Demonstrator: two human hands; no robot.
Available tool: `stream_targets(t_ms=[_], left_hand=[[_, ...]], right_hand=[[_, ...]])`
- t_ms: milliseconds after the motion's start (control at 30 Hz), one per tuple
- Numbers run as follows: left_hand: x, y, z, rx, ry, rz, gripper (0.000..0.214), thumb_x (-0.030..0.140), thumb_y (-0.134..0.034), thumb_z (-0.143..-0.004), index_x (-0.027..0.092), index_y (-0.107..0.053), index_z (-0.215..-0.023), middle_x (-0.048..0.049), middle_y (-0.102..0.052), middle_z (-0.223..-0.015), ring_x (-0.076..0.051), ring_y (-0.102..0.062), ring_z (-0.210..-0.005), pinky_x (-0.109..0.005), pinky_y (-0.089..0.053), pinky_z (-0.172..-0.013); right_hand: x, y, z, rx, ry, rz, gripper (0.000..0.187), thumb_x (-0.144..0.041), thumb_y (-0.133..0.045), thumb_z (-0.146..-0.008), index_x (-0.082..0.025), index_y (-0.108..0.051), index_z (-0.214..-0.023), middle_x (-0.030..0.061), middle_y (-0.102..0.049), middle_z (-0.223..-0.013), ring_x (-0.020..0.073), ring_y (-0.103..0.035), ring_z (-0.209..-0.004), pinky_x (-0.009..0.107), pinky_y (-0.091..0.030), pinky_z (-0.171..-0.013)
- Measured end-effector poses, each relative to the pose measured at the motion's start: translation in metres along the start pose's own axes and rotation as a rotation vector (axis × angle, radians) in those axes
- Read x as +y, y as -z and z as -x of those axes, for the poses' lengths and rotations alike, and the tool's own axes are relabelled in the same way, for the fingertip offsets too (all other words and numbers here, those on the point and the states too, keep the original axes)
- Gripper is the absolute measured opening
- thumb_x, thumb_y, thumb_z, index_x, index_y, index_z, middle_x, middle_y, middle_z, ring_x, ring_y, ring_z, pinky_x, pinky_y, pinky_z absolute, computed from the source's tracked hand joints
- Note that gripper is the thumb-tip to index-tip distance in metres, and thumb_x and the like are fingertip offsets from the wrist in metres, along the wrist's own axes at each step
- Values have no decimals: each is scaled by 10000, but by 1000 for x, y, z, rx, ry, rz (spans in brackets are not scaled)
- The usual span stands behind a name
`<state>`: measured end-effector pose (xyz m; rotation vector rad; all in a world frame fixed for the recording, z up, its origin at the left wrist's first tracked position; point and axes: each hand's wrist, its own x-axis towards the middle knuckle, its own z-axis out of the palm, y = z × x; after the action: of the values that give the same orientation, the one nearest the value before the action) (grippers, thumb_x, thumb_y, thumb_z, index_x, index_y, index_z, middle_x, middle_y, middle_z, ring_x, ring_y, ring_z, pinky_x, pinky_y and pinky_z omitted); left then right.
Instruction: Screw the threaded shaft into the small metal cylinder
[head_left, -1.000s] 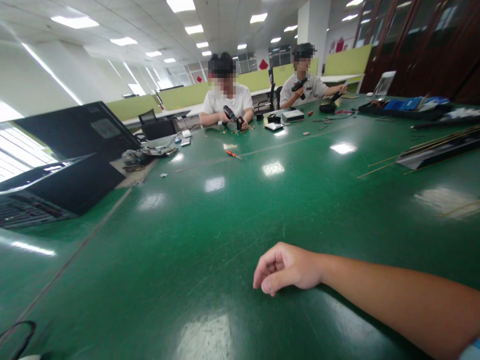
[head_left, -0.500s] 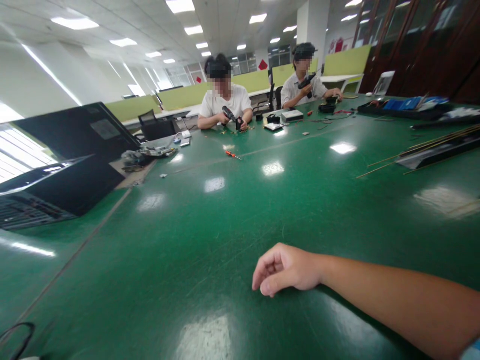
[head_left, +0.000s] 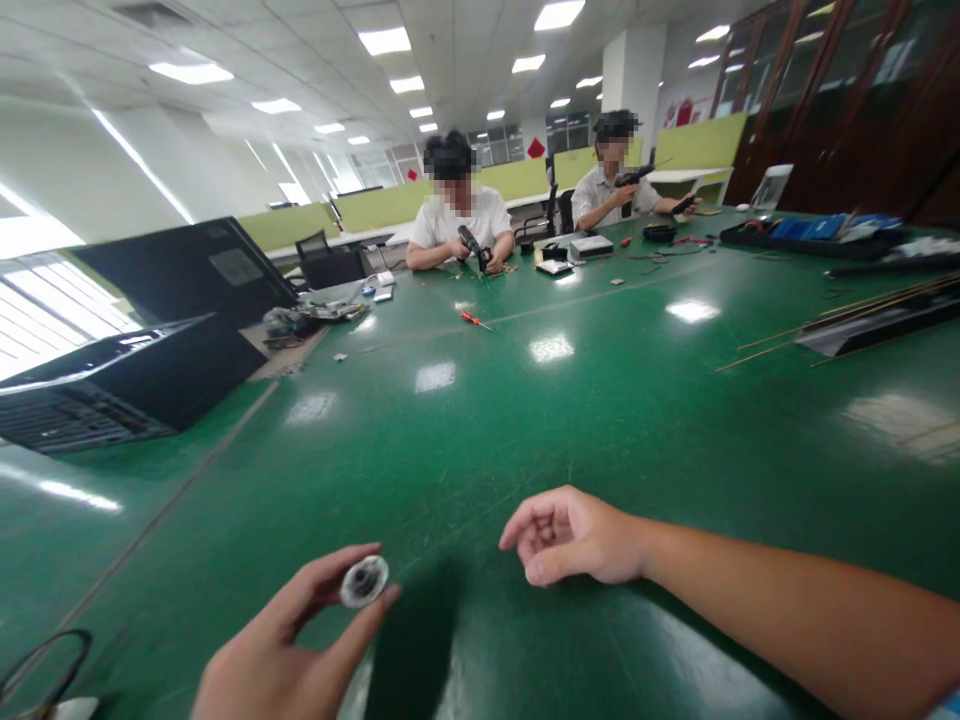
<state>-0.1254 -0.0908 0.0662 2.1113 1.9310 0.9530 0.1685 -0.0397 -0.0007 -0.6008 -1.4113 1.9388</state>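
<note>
Head | left grip [head_left: 279, 648] pinches round part [head_left: 366, 582] | right grip [head_left: 581, 540] loosely curled

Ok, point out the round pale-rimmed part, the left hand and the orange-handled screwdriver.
Round pale-rimmed part [head_left: 365, 580]: head view, on its dark centre.
Left hand [head_left: 266, 655]: head view, on its thumb side.
Orange-handled screwdriver [head_left: 472, 319]: head view, on its handle.

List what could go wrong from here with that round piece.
The left hand holds the round piece only between thumb and fingertips, so it might slip and drop onto the table.
The table looks smooth and glossy, so a dropped piece could perhaps roll.
The right hand is apart from the piece and might not catch it.
</note>
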Motion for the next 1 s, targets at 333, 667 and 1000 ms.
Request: stream_targets(t_ms=[333,667,1000], left_hand=[[55,-101,-49,-248,-238,192,259,245,-662,-852,228,-712,-1105,-51,-724,-982,-220,-686,-896,-358,-560,-819],[32,-116,-40,-363,-316,423,265,128,-725,-805,265,-666,-1024,-2,-712,-980,-178,-670,-898,-286,-525,-814],[33,-116,-41,-382,-315,434,288,125,-742,-805,264,-669,-1047,-1,-707,-983,-170,-663,-895,-277,-514,-807]], right_hand=[[5,12,0,622,258,731,678,16,-522,-667,-233,-478,-1296,56,-590,-1156,183,-558,-1011,323,-437,-821],[1,7,0,470,52,917,354,-127,-703,-715,-249,-678,-1047,5,-708,-965,195,-614,-876,337,-433,-811],[-6,7,-1,436,13,953,151,-187,-713,-787,-239,-711,-928,-25,-715,-876,162,-613,-818,304,-386,-762]])
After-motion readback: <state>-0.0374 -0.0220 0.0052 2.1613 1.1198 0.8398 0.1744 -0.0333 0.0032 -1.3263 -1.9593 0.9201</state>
